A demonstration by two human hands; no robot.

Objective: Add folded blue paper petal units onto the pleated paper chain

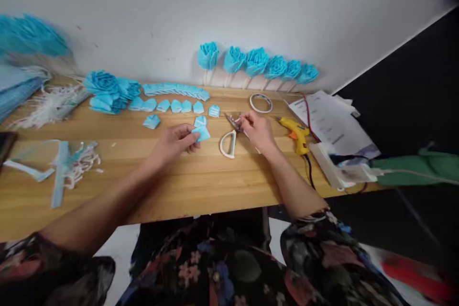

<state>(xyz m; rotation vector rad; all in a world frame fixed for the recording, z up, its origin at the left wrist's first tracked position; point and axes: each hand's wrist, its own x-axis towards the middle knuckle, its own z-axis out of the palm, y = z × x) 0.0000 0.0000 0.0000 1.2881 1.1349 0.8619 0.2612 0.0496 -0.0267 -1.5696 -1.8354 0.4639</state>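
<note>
My left hand (179,139) pinches a small light-blue piece of nonwoven fabric (202,133) between thumb and fingers. Just behind it lies another blue folded piece (200,121) with a white mark. My right hand (255,128) is closed over the pivot of a pair of scissors (228,145) with white handles. The blades point left and away from me, and the hand partly hides the other handle. Further back, several folded blue petals (176,106) lie in a row, with one petal (151,121) apart to the left.
Blue fabric roses (256,61) on stems lean against the wall. More blue flowers (107,91) lie left of an overlapping petal strip (175,90). A tape roll (261,103), yellow glue gun (298,135), papers (333,124) and power strip (328,167) are to the right; scraps (81,165) lie left.
</note>
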